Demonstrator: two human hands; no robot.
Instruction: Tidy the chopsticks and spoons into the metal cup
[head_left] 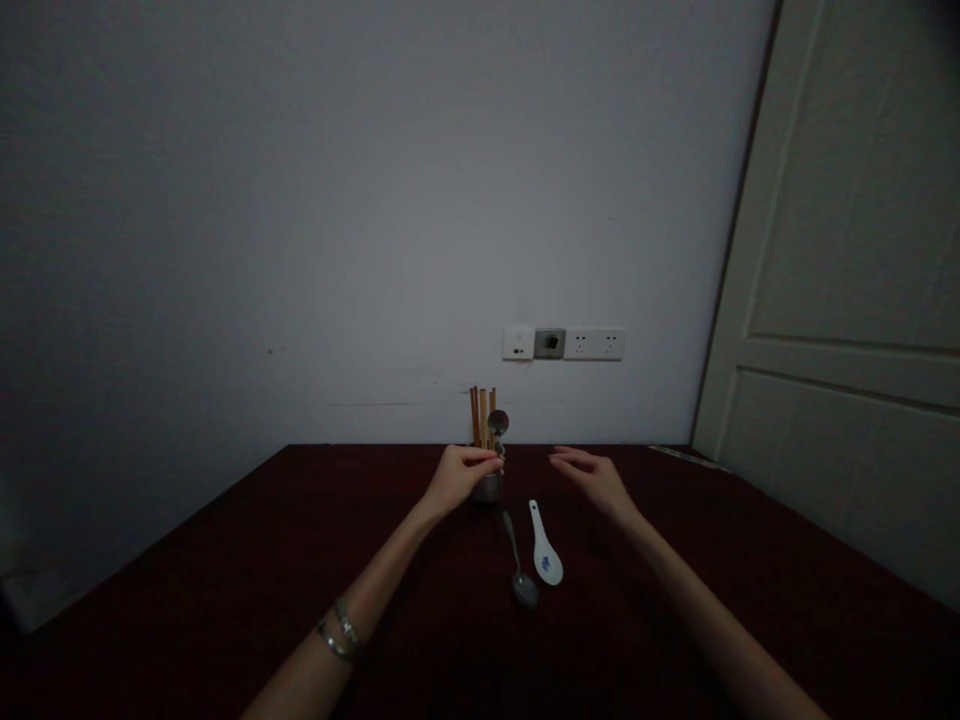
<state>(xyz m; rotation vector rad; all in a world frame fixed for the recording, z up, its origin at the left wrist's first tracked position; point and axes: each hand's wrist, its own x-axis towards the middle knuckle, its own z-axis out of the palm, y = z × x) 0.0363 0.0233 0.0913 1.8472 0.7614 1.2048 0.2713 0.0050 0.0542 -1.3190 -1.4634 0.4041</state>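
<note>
In my head view, I see the left hand (457, 478) at nine o'clock of the cup (487, 489), overlapping it and hiding much of its rim. The thumb and forefinger pinch together at the handle of the upright spoon (499, 422); whether they grip it I can't tell. Chopsticks (484, 415) stand behind, their lower ends hidden.

The right hand (596, 482) hovers at three o'clock, released, its fingers loosely extended. At five o'clock the metal spoon (524, 588) lies on the dark table (420, 620), bowl toward me and blending into the gloom; the white spoon (547, 560) lies just beside it, blue mark showing. Both forearms are cut off by the bottom edge.
</note>
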